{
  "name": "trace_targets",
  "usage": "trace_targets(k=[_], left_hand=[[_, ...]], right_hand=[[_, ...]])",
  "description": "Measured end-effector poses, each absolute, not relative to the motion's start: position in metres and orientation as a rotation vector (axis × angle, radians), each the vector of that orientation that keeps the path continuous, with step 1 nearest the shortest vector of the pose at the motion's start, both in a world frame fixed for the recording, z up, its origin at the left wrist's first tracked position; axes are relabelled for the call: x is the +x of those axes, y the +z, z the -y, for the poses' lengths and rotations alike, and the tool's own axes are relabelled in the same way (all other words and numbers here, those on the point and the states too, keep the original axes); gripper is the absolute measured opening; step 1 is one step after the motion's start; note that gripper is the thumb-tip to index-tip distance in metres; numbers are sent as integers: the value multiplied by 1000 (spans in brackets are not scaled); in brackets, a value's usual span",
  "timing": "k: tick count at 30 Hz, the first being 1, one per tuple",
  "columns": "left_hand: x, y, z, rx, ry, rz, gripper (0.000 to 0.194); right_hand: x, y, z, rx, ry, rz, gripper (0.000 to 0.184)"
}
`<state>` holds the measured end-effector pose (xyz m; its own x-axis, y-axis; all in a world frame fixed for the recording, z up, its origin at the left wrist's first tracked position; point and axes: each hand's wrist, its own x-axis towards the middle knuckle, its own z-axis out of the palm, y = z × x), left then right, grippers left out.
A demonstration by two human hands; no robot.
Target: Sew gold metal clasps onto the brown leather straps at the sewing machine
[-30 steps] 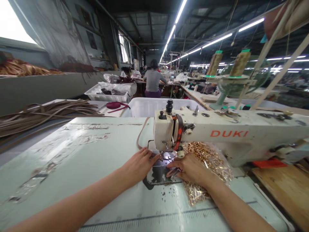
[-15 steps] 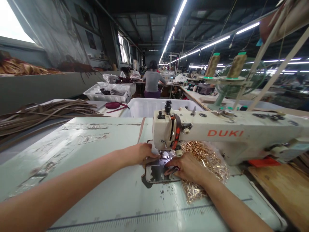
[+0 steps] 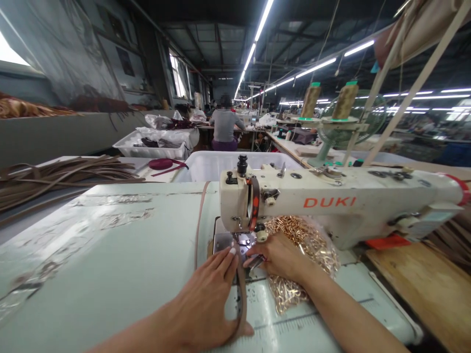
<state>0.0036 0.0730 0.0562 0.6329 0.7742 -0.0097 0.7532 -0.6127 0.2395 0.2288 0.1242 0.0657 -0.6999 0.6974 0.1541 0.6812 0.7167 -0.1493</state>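
Observation:
My left hand (image 3: 208,294) lies on the sewing machine bed with its fingers stretched toward the needle area. A narrow brown strap (image 3: 242,289) runs from under the presser foot (image 3: 243,240) down between its fingers and thumb, curving at the thumb. My right hand (image 3: 283,257) is closed at the right of the foot, its fingertips near the needle plate. It holds a slim, dark metal tool (image 3: 256,263), mostly hidden by the fingers. The white sewing machine (image 3: 279,196) has its lamp lit over the stitching spot.
Beside my right hand lies a clear bag of gold metal clasps (image 3: 294,235). Another thin strap (image 3: 200,220) hangs over the table's far edge. Brown straps (image 3: 73,171) are piled at left, near a maroon ribbon roll (image 3: 162,164). A white bin (image 3: 206,164) stands behind; farther off, a person (image 3: 225,126) sits.
My left hand has moved from beside the needle toward me and now has the brown strap along its fingers and thumb. The right hand stays beside the foot. The view has shifted slightly right.

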Motion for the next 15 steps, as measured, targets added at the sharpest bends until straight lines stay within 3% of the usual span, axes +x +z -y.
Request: trace_targets(k=[4,8,10,15], left_hand=[[6,56,-65,2663,41,-1251,109],[9,52,-63,2789,-101,-1144,66],[8,38,-60,2874,-101,-1100,55],[-4,-10,-41,3188,326,-957,57]], right_hand=[[228,66,-123,-1091,136,2738,14],[227,65,-122,-1077,208,2735,18],[228,64,-123,-1071,255,2720,20],[227,64,-124,-1054,369,2711,29]])
